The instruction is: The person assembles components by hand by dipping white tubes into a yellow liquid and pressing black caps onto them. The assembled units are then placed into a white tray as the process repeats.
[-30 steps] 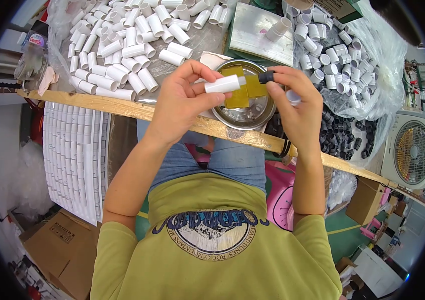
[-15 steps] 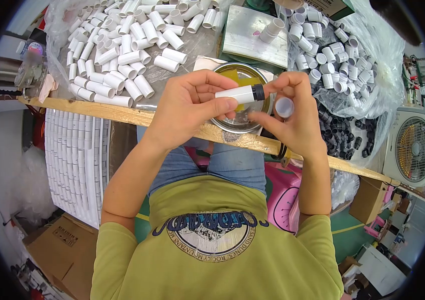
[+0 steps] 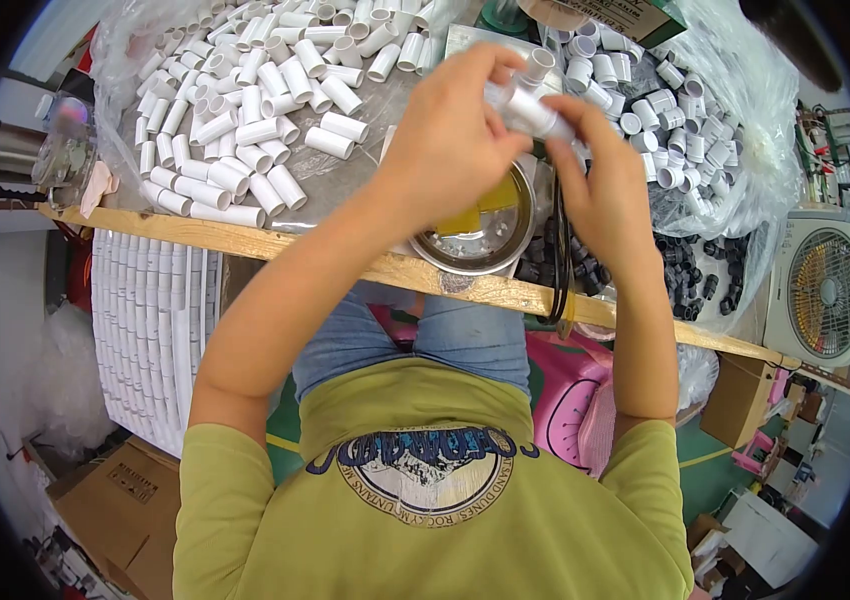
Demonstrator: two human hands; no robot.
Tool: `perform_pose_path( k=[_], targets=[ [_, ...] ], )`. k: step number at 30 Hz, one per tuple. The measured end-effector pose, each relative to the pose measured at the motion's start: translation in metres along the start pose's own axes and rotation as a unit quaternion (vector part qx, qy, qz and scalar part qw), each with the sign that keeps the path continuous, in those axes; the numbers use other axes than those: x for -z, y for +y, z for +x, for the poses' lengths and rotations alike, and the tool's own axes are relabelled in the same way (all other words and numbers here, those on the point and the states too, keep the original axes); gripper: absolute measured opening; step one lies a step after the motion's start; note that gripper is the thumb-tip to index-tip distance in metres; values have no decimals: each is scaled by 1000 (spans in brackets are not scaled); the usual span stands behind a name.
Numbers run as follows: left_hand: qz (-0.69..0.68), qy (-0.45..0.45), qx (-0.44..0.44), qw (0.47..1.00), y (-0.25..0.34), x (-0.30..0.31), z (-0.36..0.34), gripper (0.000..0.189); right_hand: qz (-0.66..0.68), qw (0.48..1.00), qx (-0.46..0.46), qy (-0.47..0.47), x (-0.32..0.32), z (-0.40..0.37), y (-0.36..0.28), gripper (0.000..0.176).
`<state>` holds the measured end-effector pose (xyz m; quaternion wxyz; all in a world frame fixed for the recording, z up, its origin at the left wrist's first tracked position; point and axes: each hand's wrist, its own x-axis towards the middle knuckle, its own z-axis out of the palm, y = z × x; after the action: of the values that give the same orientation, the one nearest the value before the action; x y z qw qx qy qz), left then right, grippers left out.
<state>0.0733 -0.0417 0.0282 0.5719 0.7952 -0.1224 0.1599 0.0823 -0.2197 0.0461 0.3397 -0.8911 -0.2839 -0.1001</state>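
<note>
Over the back of the round metal dish [image 3: 425, 247], my left hand [image 3: 450, 140] is closed around a white tube [image 3: 528, 108], held tilted and smeared by motion. My right hand [image 3: 600, 175] pinches a whitish cap [image 3: 558, 128] at the tube's lower right end; whether it is seated on the tube cannot be made out. The tube's black end piece is out of sight. Just behind the hands, a short white cylinder [image 3: 539, 66] stands upright on a metal block [image 3: 460, 38]. A yellow piece [image 3: 460, 222] lies in the dish.
Many white tubes [image 3: 275, 130] cover the left of the table. White caps [image 3: 660, 115] fill a clear plastic bag [image 3: 775, 110] at right, with black pieces [image 3: 680, 270] below. A black cable [image 3: 559, 250] hangs over the wooden edge [image 3: 345, 262]. A fan [image 3: 827, 290] stands far right.
Both hands have moved up and away from me, toward the metal block, with the tube. The cap has gone from my right hand's curled fingers to the tube's end.
</note>
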Motion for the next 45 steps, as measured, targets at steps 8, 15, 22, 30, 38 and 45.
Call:
perform_pose_path(
  k=[8, 15, 22, 30, 38, 45],
  targets=[
    [145, -146, 31, 978, -50, -17, 76, 53, 12, 998, -7, 60, -33, 42, 42, 39],
    [6, -101, 118, 988, -40, -3, 59, 49, -146, 982, 85, 88, -32, 33, 45, 33],
    [-112, -11, 57, 992, -30, 15, 48, 53, 34, 994, -90, 46, -40, 47, 35, 35],
    [-114, 14, 114, 987, -35, 35, 0, 43, -66, 985, -75, 141, -1, 44, 51, 31],
    [-326, -97, 236, 910, 2, 27, -32, 32, 45, 994, -99, -12, 15, 15, 0, 26],
    [-348, -164, 227, 895, 16, 24, -49, 23, 361, 925, -111, -51, -1, -35, -20, 22]
  ],
)
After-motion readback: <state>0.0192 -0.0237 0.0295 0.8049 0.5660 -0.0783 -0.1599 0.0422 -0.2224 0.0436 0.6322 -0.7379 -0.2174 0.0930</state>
